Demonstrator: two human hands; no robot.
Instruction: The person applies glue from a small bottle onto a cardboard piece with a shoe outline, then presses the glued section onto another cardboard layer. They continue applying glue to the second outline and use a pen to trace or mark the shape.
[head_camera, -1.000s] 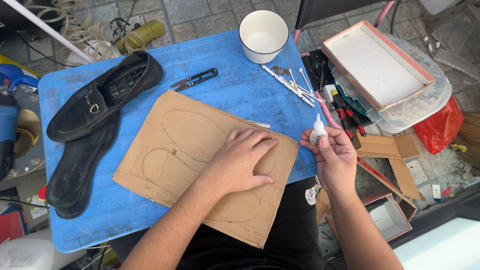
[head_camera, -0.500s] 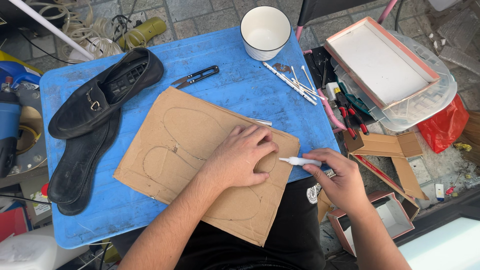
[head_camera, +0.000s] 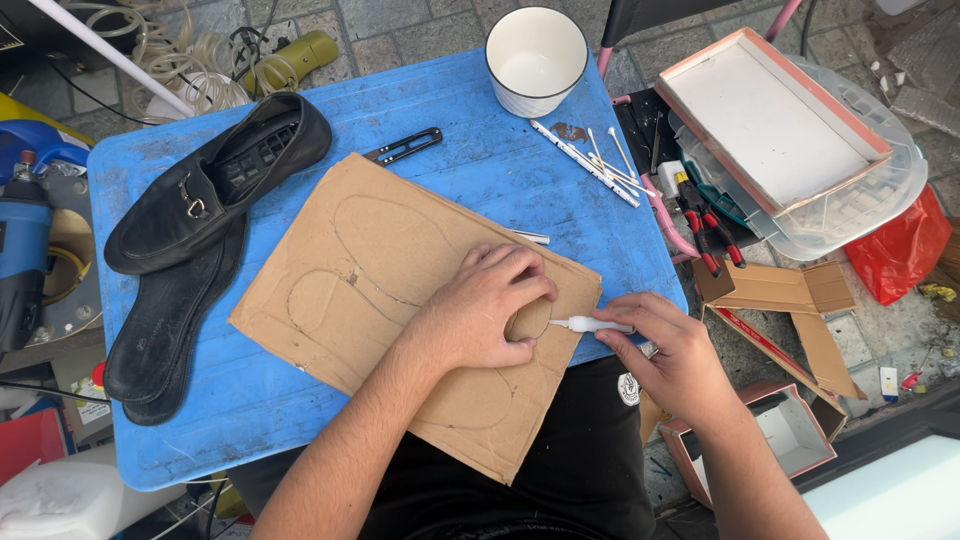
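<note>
Left hand (head_camera: 480, 315) is flat on the cardboard (head_camera: 400, 300), fingers together and curled down near its right edge, pinning the sheet to the blue table (head_camera: 480, 160). Right hand (head_camera: 675, 345) comes in from the table's right edge with a small white tube (head_camera: 590, 324) — fingers clamped round its rear end, nozzle free.

The tube lies nearly level, long axis running left to right, tip pointing left at a small brown oval piece (head_camera: 530, 318) tucked just beside the left fingers. By the look of it, the step in hand is putting the nozzle to that piece (glue, most likely). I'd say the next move calls for a gentle squeeze and a steady tip, with the left hand holding firm.

Sole outlines are traced on the cardboard. A black shoe (head_camera: 215, 180) and insole (head_camera: 165, 320) sit along the table's left edge — a white cup (head_camera: 536, 60) at the far edge.
</note>
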